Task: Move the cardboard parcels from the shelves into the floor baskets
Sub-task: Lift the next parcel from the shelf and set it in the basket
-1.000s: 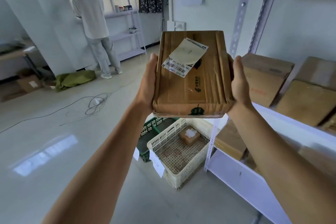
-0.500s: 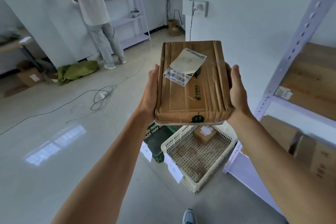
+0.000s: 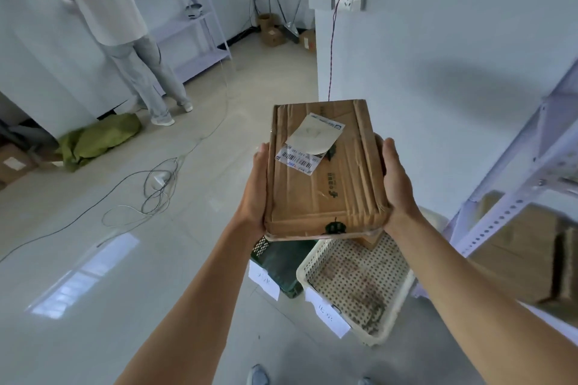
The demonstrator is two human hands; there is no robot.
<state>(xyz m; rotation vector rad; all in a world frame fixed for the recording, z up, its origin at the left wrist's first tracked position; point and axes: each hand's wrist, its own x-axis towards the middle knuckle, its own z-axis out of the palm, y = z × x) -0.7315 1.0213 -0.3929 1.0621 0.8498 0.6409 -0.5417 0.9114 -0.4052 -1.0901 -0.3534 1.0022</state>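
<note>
Holding the cardboard parcel (image 3: 325, 172) at centre frame, the left hand (image 3: 255, 194) and the right hand (image 3: 395, 184) clamp its two long sides. The thumbs lie along the upper edges. The fingers curl beneath the parcel and are mostly hidden. The parcel hangs in the air above the far ends of two floor baskets at lower centre: a dark green basket (image 3: 281, 262) and, just beside it on the right, a white basket (image 3: 402, 300).

Probable faults from this position:

1. Misplacement. The parcel overhangs both baskets. A release here could strike the rims where they meet and tip the parcel onto the floor.
2. Wrong basket. Each basket carries a paper tag, and the writing is too blurred to read.
3. Obstruction. A small box (image 3: 370, 239) lies in the white basket, partly hidden under the parcel. Landing on it would leave the parcel tilted.
4. Slip. The grip relies on side pressure against creased cardboard. Easing one hand first would let the parcel swing.
5. Collision. The shelf upright (image 3: 500, 212) at right stands near the right forearm.
</note>
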